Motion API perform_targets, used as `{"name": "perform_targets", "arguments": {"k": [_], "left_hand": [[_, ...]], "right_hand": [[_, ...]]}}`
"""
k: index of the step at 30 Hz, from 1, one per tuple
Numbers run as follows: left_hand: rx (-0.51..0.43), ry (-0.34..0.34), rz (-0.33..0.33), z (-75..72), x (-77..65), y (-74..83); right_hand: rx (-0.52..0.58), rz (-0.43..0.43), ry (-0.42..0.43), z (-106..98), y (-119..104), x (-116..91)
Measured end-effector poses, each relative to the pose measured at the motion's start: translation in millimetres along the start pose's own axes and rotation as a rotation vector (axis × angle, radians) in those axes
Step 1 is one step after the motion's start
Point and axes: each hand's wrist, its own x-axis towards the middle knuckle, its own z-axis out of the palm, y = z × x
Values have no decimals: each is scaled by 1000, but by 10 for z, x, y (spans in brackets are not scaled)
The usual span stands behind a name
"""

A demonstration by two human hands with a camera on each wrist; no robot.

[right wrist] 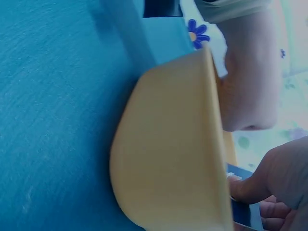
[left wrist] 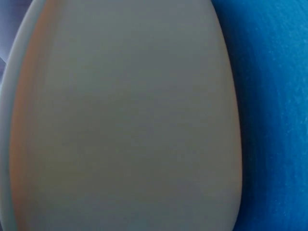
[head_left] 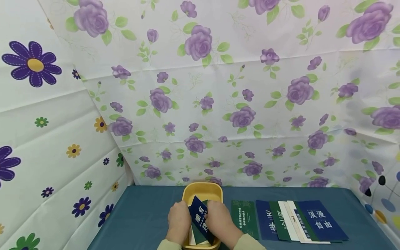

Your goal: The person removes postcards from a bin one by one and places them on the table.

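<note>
My right hand pinches a dark blue card with white characters. The card is tilted over the yellow plastic bin, and the right wrist view shows the thumb pressed on it. My left hand reaches over the bin's left rim, its knuckles bent and right beside the blue card's left edge. Its fingertips are hidden, so I cannot tell what they hold. Under the blue card, a green card and a pale one lie inside the bin. Only the bin's outer wall fills the left wrist view.
Right of the bin lies a green card with white writing. Beyond it, several blue, green and white cards overlap in a fanned row, a blue card on top at the right end. The teal tabletop meets flowered cloth walls.
</note>
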Motion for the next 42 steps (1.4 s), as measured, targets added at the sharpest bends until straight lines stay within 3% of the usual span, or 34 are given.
{"name": "perform_targets", "arguments": {"k": [4,13,16,29,42], "left_hand": [[5,8,1,5,-5,-3],[15,71,25,14,-30,-6],[10,62,30,8,-35,2],[0,44,6,-38,-29,29],[6,21,0,-37,-33,27]], "right_hand": [[124,41,2,-91,45,1],[207,58,117,-383,211,12],[229,77,168,-534,295,1],[205,170,332,-1079,843,-101],[143,259,336,-1499,1408,-353]]}}
